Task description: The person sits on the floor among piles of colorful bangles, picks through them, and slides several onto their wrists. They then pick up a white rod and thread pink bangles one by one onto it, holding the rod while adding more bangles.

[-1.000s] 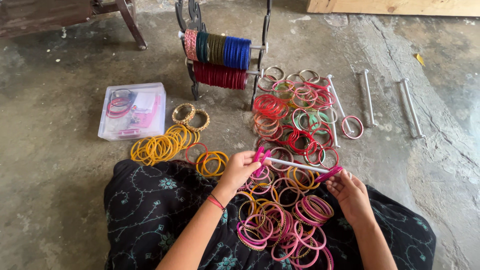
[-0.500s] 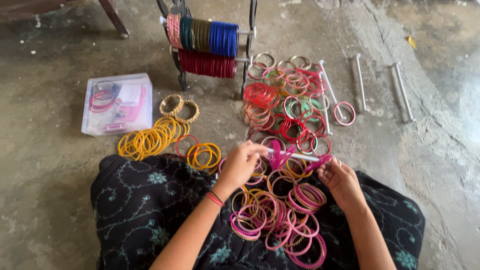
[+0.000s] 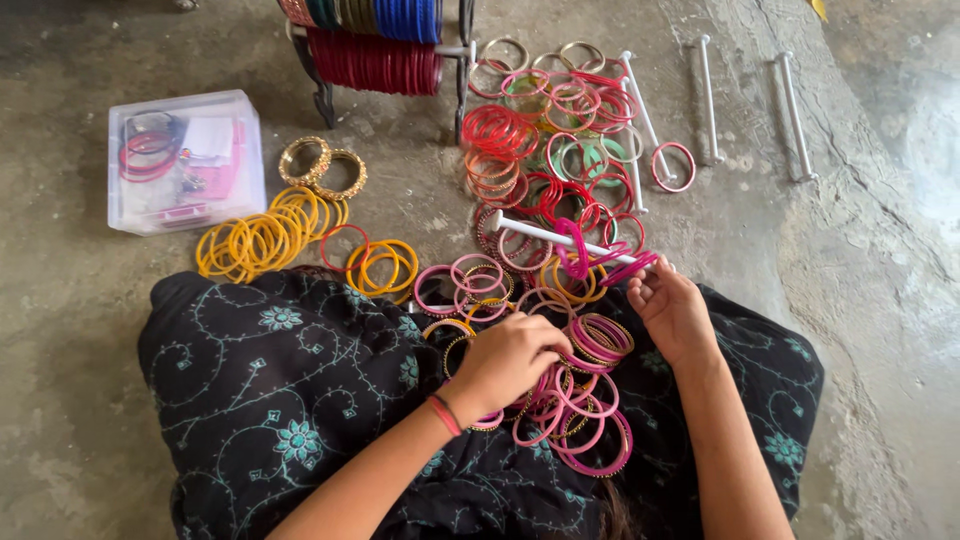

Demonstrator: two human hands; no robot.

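My right hand (image 3: 672, 312) grips one end of a white rod (image 3: 545, 235) that slants up to the left, with a few bright pink bangles (image 3: 590, 258) threaded on it near the hand. My left hand (image 3: 510, 362) is lowered into a heap of pink and gold bangles (image 3: 585, 400) on my lap, fingers curled around some of them. I sit on the floor in a black skirt with teal flower stitching (image 3: 300, 370).
A stand (image 3: 385, 45) loaded with dark red, blue and green bangles is at the top. Mixed red, pink and green bangles (image 3: 550, 140) lie below it. Yellow bangles (image 3: 265, 240), a clear plastic box (image 3: 185, 160) and spare white rods (image 3: 705, 95) rest on the concrete.
My left hand left the rod and dropped to the bangle heap on my lap. My right hand still holds the rod. The view has tilted down and closer.
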